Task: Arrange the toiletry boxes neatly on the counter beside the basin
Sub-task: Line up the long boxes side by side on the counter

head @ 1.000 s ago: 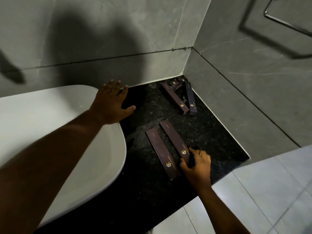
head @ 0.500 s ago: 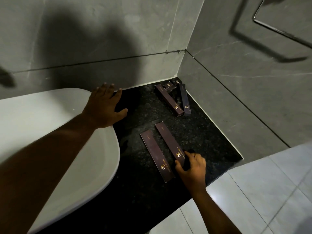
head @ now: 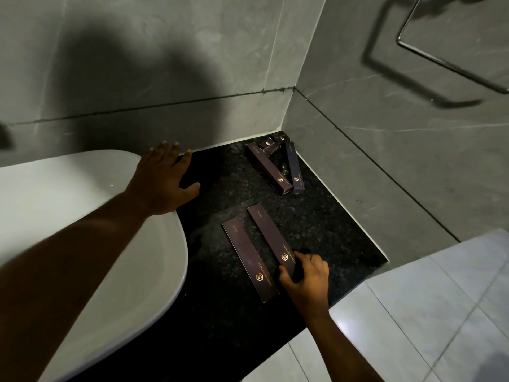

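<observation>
You had two long boxes lying side by side near the middle of the black tabletop (head: 220, 326): the right long box (head: 268, 232) pinched at its near end by your right hand (head: 305, 279), the left long box (head: 248, 257) just beside it, roughly parallel. At about one o'clock from them, in the corner, the other boxes (head: 278, 164) sat jumbled, some apparently overlapping, though shadow blurred that. Your left hand (head: 162, 183) lay open and flat on the basin (head: 82, 216) rim at ten o'clock. Judging by this, the pair was nearly squared; the corner pile remained.
</observation>
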### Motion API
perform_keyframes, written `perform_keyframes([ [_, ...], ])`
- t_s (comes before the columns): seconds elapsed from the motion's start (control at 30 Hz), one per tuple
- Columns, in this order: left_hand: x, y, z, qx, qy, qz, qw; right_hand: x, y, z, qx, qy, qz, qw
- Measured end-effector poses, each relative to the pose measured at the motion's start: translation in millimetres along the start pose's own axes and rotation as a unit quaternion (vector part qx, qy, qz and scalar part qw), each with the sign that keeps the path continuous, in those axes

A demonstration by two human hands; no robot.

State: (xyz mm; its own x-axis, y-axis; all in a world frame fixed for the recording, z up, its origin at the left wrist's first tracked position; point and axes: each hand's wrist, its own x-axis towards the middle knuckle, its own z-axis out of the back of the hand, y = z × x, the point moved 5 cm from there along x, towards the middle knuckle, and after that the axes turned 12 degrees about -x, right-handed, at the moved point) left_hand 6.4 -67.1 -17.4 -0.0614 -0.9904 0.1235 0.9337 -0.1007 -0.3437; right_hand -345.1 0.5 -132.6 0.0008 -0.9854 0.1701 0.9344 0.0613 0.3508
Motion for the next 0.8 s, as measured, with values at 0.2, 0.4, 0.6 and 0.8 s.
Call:
perform_keyframes([
  [0.2, 0.7, -0.2, 1.6, 0.005, 0.008, 0.009, 1.000, 0.3, -0.7, 0.1, -0.002, 0.005, -0.003, 1.000],
  [0.4, -0.2, -2.2, 2.1, 0.005, 0.020, 0.003, 1.000, 3.5, 1.0, 14.1, 0.107, -0.039, -0.059, 0.992],
  [0.6, -1.0, -0.7, 0.6, -0.014, 0.003, 0.002, 1.000, 72.9, 17.7, 18.4, 0.152, -0.084, -0.101, 0.980],
  [0.8, 0.2, 2.1, -1.6, -0.009, -0.009, -0.001, 1.000, 164.9, 69.7, 7.6, -0.054, 0.013, 0.041, 0.998],
])
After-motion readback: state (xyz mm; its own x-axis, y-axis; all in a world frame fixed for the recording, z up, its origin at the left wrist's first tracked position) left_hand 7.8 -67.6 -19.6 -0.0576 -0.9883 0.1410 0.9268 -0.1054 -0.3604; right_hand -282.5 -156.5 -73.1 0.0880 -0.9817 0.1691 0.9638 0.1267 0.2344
